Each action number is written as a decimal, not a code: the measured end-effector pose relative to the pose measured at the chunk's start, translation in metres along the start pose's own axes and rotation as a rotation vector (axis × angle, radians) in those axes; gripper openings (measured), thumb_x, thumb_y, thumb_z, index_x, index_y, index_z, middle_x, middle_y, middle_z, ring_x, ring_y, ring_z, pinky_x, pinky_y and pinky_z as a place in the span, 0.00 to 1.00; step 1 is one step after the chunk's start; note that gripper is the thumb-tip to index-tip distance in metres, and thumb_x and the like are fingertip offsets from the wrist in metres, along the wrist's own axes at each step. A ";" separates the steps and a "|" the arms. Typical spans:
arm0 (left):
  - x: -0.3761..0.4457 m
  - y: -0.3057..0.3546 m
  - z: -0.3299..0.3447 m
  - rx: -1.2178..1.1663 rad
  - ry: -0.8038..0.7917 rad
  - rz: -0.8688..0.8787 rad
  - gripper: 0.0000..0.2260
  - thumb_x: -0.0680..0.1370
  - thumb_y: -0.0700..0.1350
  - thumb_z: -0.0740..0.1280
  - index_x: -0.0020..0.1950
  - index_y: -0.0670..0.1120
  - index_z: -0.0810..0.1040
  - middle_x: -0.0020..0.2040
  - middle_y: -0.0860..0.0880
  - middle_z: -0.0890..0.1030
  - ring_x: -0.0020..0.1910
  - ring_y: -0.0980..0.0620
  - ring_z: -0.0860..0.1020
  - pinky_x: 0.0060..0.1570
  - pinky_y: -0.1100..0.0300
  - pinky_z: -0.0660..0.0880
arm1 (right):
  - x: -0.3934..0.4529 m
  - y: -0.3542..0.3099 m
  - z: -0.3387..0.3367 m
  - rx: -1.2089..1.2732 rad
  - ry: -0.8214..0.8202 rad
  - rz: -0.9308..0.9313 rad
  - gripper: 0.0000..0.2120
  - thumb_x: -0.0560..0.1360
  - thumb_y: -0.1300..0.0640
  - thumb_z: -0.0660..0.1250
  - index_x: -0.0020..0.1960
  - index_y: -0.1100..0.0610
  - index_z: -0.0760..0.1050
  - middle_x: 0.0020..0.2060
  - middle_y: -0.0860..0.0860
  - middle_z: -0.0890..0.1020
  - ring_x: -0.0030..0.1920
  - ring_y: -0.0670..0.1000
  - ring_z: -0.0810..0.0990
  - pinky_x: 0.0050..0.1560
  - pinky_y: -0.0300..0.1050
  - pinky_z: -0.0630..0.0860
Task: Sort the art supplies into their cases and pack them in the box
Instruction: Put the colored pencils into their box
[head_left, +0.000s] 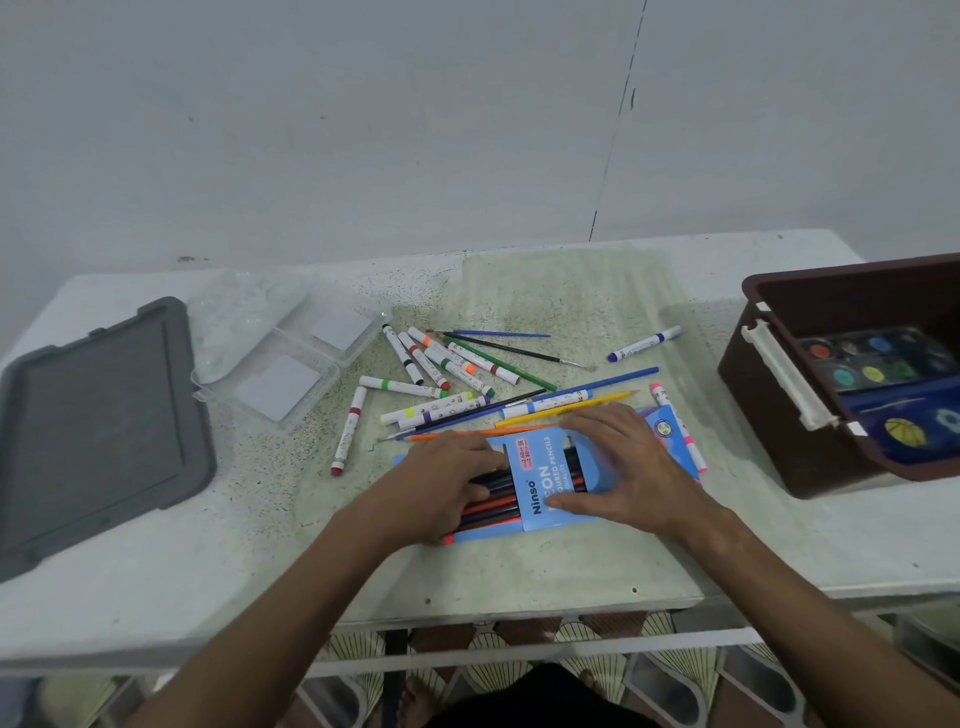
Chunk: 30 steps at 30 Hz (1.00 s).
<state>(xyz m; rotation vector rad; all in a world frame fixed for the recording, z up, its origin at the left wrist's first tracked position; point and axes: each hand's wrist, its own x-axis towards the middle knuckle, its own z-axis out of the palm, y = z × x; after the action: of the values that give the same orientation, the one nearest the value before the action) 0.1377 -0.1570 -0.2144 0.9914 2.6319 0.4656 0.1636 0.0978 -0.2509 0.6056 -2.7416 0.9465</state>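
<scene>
A blue coloured-pencil case lies flat near the table's front middle with several coloured pencils sticking out of its left end. My left hand rests on those pencils, fingers curled over them. My right hand presses flat on the case's right part, thumb along its near edge. Behind the case lie several white markers, loose pencils and thin paintbrushes. A brown box at the right holds a watercolour palette.
A grey box lid lies at the left. Clear plastic cases stand open beside it. One blue-capped marker lies apart toward the box. A pink marker lies right of the case. The table's front edge is close to me.
</scene>
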 end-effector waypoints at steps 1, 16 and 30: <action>0.001 -0.001 -0.001 -0.006 -0.019 0.011 0.17 0.79 0.44 0.64 0.69 0.51 0.71 0.63 0.53 0.74 0.61 0.53 0.69 0.62 0.55 0.67 | 0.000 0.000 0.000 -0.002 0.002 -0.003 0.38 0.63 0.32 0.72 0.64 0.53 0.71 0.61 0.47 0.75 0.63 0.41 0.69 0.66 0.42 0.64; -0.022 -0.011 -0.004 0.107 0.141 0.008 0.14 0.80 0.49 0.62 0.64 0.50 0.77 0.58 0.51 0.77 0.57 0.51 0.74 0.55 0.57 0.68 | 0.004 0.007 0.005 -0.170 -0.111 0.045 0.30 0.72 0.31 0.59 0.65 0.49 0.71 0.63 0.47 0.71 0.64 0.45 0.65 0.63 0.41 0.65; -0.029 -0.020 0.012 0.020 0.199 -0.009 0.14 0.76 0.57 0.60 0.51 0.54 0.82 0.47 0.57 0.76 0.46 0.56 0.74 0.45 0.56 0.72 | -0.002 0.003 0.009 -0.167 -0.063 0.053 0.24 0.72 0.32 0.58 0.61 0.44 0.75 0.62 0.46 0.71 0.63 0.46 0.64 0.60 0.44 0.65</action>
<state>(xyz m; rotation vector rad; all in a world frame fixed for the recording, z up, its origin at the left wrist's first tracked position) 0.1519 -0.1881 -0.2287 0.9858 2.8199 0.5631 0.1638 0.0944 -0.2600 0.5443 -2.8686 0.7100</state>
